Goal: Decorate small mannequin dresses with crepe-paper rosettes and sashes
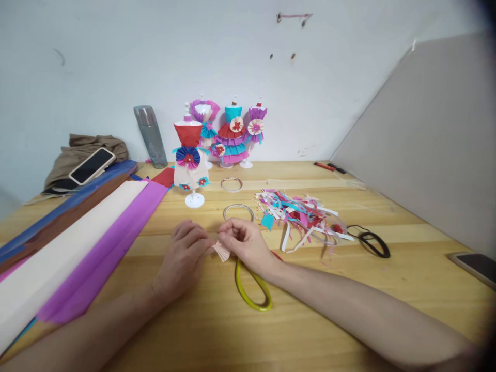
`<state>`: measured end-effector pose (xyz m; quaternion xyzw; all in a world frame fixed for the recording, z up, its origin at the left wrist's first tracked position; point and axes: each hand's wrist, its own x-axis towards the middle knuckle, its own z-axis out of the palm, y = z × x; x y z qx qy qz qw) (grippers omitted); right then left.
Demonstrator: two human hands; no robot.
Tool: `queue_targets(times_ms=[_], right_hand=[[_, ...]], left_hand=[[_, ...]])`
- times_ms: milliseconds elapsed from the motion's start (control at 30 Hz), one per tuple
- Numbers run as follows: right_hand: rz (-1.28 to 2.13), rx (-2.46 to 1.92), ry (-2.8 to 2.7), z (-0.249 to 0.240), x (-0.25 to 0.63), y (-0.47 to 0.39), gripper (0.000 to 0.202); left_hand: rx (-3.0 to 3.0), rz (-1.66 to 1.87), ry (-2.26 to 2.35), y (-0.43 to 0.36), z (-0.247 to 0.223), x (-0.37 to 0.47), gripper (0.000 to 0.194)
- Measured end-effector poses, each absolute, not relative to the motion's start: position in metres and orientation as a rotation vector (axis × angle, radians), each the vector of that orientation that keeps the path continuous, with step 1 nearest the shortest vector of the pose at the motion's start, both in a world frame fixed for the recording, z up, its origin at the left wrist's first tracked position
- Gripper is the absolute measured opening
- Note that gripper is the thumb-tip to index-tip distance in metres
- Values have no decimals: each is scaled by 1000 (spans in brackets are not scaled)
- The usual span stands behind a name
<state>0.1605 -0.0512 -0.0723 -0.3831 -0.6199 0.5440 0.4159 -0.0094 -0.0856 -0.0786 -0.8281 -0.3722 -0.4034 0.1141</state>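
Observation:
Both hands meet over the table, pinching a small pale piece of pleated crepe paper [221,251]. My left hand [186,253] is closed on its left edge, fingers bent. My right hand [246,245] grips its upper right part between thumb and fingertips. The pleats fan downward between the hands. Partly under my right wrist lies a pair of scissors, its yellow-green handle [260,305] loop showing. Just beyond the hands is a tape ring [239,206]. Behind them stands a small white dress form [194,200] wearing a red top, a blue-and-pink rosette and a cream skirt.
Paper scraps [296,212] are heaped at the right, near a black cord [374,244] and a phone [475,266]. Crepe paper sheets [104,248] lie at the left. Farther back are a bottle [152,139], another phone [93,166] and several dressed forms [232,142].

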Motion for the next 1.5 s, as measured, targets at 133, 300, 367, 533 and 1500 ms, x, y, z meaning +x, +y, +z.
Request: queue_targets(times_ms=[133,300,367,533,1500], right_hand=[[1379,-943,-1536,-75,159,-49,19],[1386,-926,-1590,-77,159,-47,18],[1379,-911,-1605,-77,160,-48,18],[1335,-888,-1640,-72,163,-50,20],[1373,-892,-1595,-74,163,-51,26]], left_hand=[[-2512,-1175,-986,-85,-80,-8,12],[-2632,-1187,-864,-86,-82,-7,15],[-2625,-1188,-869,-86,-81,-7,15],[-2516,-1238,-1044,-85,-77,-8,10],[-2517,-1259,-1108,-83,-77,-10,13]])
